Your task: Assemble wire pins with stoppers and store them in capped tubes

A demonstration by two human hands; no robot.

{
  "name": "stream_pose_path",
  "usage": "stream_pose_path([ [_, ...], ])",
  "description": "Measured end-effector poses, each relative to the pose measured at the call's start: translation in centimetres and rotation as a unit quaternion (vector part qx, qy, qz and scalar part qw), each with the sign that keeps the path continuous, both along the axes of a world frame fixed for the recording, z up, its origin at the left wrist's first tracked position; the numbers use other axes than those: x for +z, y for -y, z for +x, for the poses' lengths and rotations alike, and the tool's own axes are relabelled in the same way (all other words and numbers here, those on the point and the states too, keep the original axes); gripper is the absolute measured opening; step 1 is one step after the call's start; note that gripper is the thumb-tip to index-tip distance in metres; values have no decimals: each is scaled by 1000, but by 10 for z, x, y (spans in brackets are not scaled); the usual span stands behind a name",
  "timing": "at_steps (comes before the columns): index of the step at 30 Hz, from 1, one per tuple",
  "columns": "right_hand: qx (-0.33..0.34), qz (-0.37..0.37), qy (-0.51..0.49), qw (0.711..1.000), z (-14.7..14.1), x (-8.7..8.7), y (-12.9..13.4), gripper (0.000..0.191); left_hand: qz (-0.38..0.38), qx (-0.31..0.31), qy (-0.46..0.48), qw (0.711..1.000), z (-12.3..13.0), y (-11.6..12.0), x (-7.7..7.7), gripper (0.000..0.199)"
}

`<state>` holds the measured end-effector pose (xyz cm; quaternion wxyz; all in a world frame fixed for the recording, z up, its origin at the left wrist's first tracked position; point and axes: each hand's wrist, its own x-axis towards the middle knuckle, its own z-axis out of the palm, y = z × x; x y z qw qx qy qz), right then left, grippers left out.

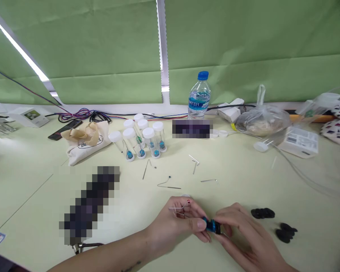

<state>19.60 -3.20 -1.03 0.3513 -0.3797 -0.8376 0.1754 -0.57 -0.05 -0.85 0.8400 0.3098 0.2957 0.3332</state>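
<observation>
My left hand (181, 223) pinches a small blue-and-black cylindrical part (212, 225) between thumb and fingers. A thin bent wire (179, 207) with a dark red tip lies across the fingers of the same hand. My right hand (246, 230) grips the other end of that part, and a bit of thin metal shows under its fingertips. Just beyond the hands lie two more bent wires, one nearer (168, 186) and one farther (147, 169), each with a small round end. Several small L-shaped hex keys (209, 180) rest to their right.
Clear tubes with white caps (149, 141) stand in a group, with blue or green pieces inside. A water bottle (200, 96), a cloth pouch (87, 143), a phone (64, 130) and a plastic bag (262, 121) are behind. Black oval parts (263, 213) lie right of my hands.
</observation>
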Motion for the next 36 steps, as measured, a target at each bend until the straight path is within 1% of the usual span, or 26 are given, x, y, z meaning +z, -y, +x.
stream_pose_path([
  [3,9,1,3,1000,0,3,0,20,-1,1,9,1000,0,1,-1,24],
  [8,26,-18,18,999,1,8,0,8,-3,-13,9,1000,1,2,-1,26],
  [13,27,-16,12,999,1,14,-1,8,-2,-14,3,1000,1,2,2,26],
  [16,41,-38,16,998,0,19,-1,8,2,-16,7,1000,1,2,2,25],
  [18,54,-47,27,997,0,18,-1,12,6,-18,13,1000,1,2,2,24],
  [20,55,-43,33,997,0,15,-1,10,5,-13,17,1000,1,2,1,23],
  [21,51,-36,32,998,0,12,-1,10,2,-8,19,1000,1,1,1,23],
  [23,36,-17,26,999,0,8,-1,16,-4,2,19,1000,1,1,1,24],
  [26,20,0,23,1000,0,6,-1,23,-5,4,15,1000,1,0,2,26],
  [32,47,-16,36,998,-1,13,-1,11,4,-15,13,1000,3,2,1,26],
  [34,49,-9,40,998,-1,12,-1,10,5,-15,12,1000,3,2,0,26],
  [36,46,1,38,998,-1,10,-2,13,6,-11,12,1000,2,1,0,26],
])
